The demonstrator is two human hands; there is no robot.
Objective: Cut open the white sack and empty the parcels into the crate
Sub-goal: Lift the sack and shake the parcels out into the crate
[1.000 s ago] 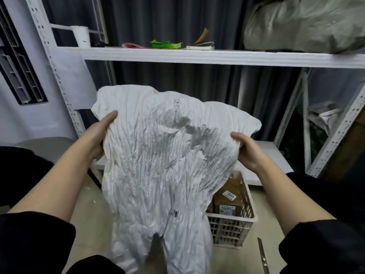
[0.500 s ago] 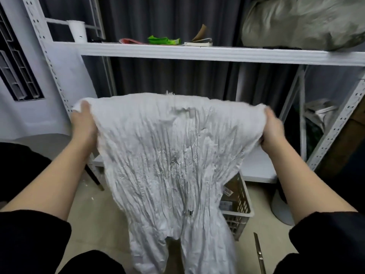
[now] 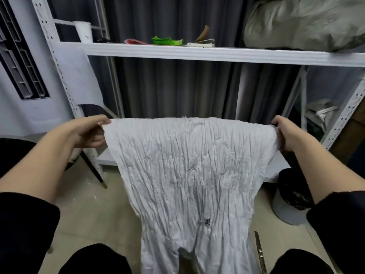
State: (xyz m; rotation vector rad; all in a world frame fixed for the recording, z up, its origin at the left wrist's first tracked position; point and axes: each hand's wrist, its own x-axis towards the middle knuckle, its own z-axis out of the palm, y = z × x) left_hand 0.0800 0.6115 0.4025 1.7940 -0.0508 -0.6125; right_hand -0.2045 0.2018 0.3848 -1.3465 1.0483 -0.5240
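Note:
The white sack [image 3: 189, 175] hangs limp and crumpled in front of me, stretched wide along its top edge. My left hand [image 3: 89, 133] pinches its upper left corner. My right hand [image 3: 284, 136] grips its upper right corner. The sack's lower end falls between my knees and shows a slit at the bottom. The crate and the parcels are hidden behind the sack.
A blade tool [image 3: 260, 252] lies on the floor at lower right. A white metal rack [image 3: 197, 53] stands ahead, with a cup [image 3: 84, 31], green wrapper [image 3: 166, 40] and a grey bag [image 3: 304, 22] on its shelf. A dark bin [image 3: 292, 196] sits at right.
Both hands have pulled the sack's top corners further apart and lowered it, drawing it flat. The crate with parcels, visible at right before, is now covered by the sack.

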